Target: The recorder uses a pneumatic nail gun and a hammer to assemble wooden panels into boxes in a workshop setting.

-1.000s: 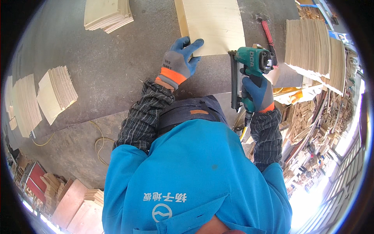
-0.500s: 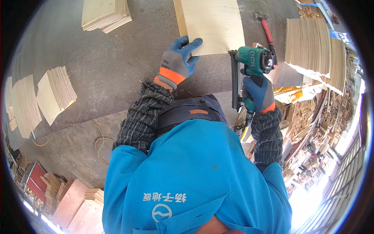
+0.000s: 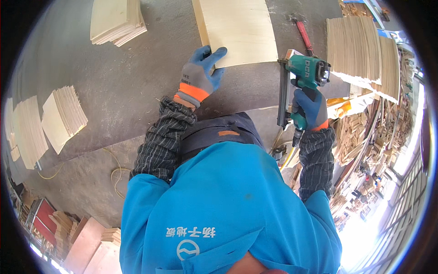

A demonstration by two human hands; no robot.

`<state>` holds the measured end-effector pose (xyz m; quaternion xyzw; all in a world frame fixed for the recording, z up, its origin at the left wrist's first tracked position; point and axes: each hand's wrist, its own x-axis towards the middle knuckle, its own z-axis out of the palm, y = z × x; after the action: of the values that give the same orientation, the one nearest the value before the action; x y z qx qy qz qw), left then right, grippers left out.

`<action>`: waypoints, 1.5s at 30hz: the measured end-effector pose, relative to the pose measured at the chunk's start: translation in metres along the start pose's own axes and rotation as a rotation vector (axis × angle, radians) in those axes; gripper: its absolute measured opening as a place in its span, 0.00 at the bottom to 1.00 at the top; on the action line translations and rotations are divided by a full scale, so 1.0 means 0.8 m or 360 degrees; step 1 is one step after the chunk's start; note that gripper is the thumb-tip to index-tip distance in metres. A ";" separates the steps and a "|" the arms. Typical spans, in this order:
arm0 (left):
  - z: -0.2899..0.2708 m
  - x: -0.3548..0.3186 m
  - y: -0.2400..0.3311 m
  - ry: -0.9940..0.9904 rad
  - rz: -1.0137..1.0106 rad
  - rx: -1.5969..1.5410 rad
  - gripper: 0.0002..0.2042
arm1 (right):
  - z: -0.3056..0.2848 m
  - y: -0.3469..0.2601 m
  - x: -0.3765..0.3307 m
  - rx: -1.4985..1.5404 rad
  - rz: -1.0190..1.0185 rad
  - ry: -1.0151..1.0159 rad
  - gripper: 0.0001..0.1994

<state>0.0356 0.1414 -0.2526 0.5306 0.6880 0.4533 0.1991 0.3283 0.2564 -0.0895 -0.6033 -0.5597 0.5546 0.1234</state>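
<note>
**Plywood panel under our left hand, nail gun at its right corner**

Plywood panel [image 3: 239,29], pale and smooth, lies flat on our grey workbench [image 3: 114,91], its long axis running far from us. Our left hand [image 3: 199,75] presses its near left corner. Our right hand [image 3: 309,107] is clenched round the teal nail gun [image 3: 303,77] at the near right corner. A red-handled hammer [image 3: 303,36] and stacked wood sheets [image 3: 360,55] lie right.

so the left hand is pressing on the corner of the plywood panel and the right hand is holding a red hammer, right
Not quite. The head view shows the right hand holding a green nail gun, not a red hammer. A red-handled tool lies untouched on the table. The left hand is indeed pressing on the corner of the plywood panel.
</note>
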 end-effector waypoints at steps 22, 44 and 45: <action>0.005 -0.003 0.003 0.0078 0.0020 0.0012 0.25 | 0.013 0.001 0.011 0.0040 0.0003 -0.0098 0.18; -0.063 0.198 -0.019 0.0353 0.0117 0.0489 0.30 | -0.018 0.155 -0.038 -0.0063 0.0041 0.0129 0.12; -0.061 0.225 -0.036 0.0390 0.0143 0.0605 0.32 | -0.011 0.154 -0.044 -0.0045 0.0018 0.0125 0.12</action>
<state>-0.0815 0.2844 -0.2147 0.5296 0.7557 0.3851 -0.0099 0.4101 0.1896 -0.1623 -0.6294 -0.5588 0.5232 0.1334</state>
